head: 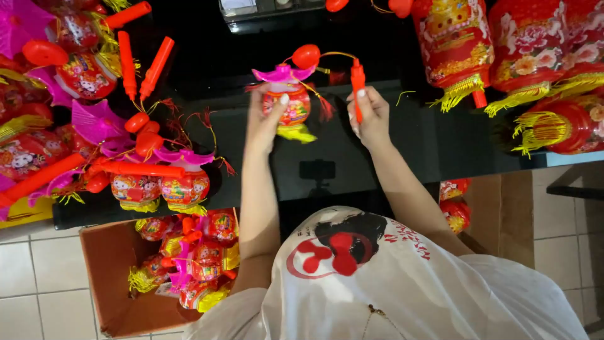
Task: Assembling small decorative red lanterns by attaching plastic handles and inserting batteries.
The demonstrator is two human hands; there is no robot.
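Small toy lantern held up between both hands over a black desk.

The black desk (377, 151) carries heaps of lanterns: big red ones (528, 50) at the right, small ones (151, 182) at the left, more in a cardboard box (107, 277) on the tiled floor. The small lantern (290, 104) hangs above the desk; the left hand (267, 123) is closed on its body, the right hand (371, 116) grips its orange stick handle (357, 85).

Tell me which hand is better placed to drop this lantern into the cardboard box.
Probably left: the left hand already grips the lantern, and the cardboard box sits on its side. The right hand holds only the red stick.
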